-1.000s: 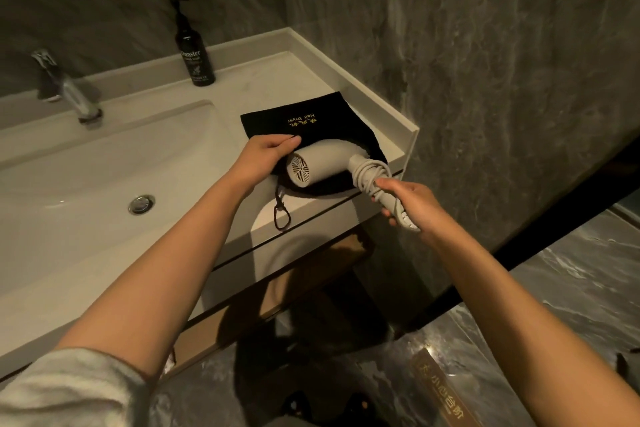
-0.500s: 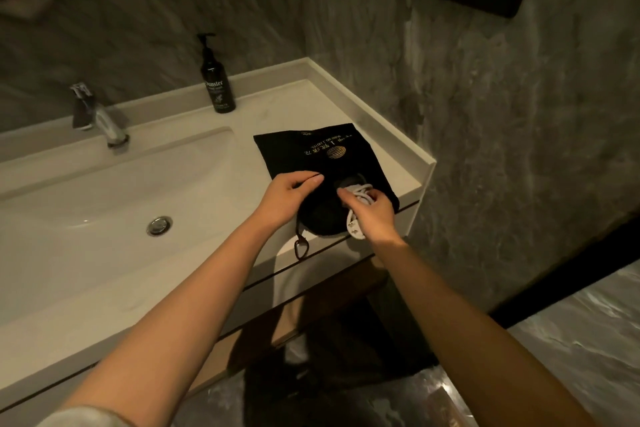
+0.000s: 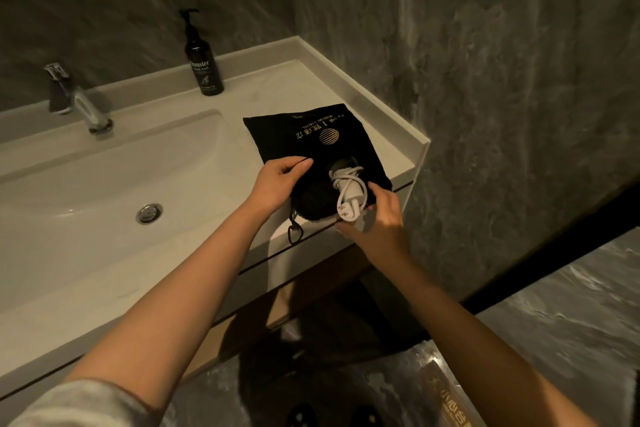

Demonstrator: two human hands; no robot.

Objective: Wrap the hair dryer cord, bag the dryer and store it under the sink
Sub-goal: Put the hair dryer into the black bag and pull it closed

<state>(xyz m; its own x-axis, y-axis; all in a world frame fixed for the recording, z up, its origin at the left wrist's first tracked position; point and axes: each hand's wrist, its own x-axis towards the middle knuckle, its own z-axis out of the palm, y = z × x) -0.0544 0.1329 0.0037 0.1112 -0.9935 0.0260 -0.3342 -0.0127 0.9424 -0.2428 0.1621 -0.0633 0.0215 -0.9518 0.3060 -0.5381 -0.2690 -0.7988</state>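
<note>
A black cloth bag (image 3: pixel 304 135) with gold print lies on the white counter (image 3: pixel 287 87) right of the basin. The hair dryer's body is hidden inside it. Only the handle end with the wrapped white cord and plug (image 3: pixel 348 194) sticks out of the bag's mouth at the counter's front edge. My left hand (image 3: pixel 277 180) pinches the top edge of the bag's mouth and holds it up. My right hand (image 3: pixel 377 218) grips the right side of the bag's mouth, beside and under the plug. A black drawstring loop (image 3: pixel 295 234) hangs over the counter edge.
A dark pump bottle (image 3: pixel 202 62) stands at the back of the counter. The basin (image 3: pixel 104 184) with its drain and a chrome tap (image 3: pixel 76 100) lie to the left. A grey stone wall closes the right side. Below the counter is an open wooden shelf (image 3: pixel 311 298).
A second ago the dryer lay outside on the bag with my right hand on its handle. Its body has since slid into the bag; my right hand has let go of the handle and holds the bag's mouth.
</note>
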